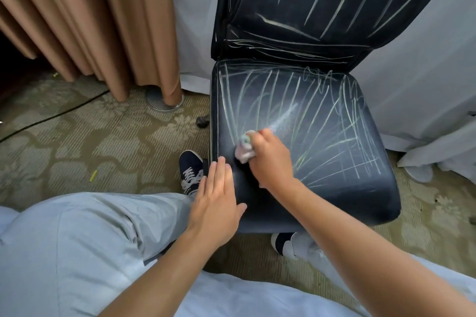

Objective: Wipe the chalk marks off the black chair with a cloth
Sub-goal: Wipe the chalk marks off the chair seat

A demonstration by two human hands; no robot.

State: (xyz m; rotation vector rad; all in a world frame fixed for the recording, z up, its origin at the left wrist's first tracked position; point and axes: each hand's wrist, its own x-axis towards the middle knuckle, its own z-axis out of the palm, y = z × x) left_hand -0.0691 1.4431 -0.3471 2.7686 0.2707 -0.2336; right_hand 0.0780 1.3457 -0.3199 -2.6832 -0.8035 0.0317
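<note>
- While the right hand [270, 159] is curling its fingers round a bunched pale cloth [244, 148], it is pressing that cloth against the near left part of the black chair [347, 188] seat.
- The left hand [219, 195] is lying flat, fingers straight and close together, palm down on the near left corner of the seat, holding nothing.
- The two hands are sitting near each other but not touching, the left one nearer and further left.
- Pale chalk marks [322, 121] are crossing most of the seat and running up the backrest at the far side; a smeared pale streak is slanting away from the cloth toward the far right.
- The strip of seat between the two hands is looking dark and mostly free of lines.
- Most of the cloth is hiding inside the right fist, so its full shape is not showing.
- The top of the backrest is being cut off by the upper edge of the view.
- A dark sneaker [190, 170] with white laces is peeking out left of the seat, partly behind the left hand, and the other shoe is half hidden under the seat's near edge.
- Brown curtains [90, 20] are hanging at the far left above patterned carpet [77, 149].
</note>
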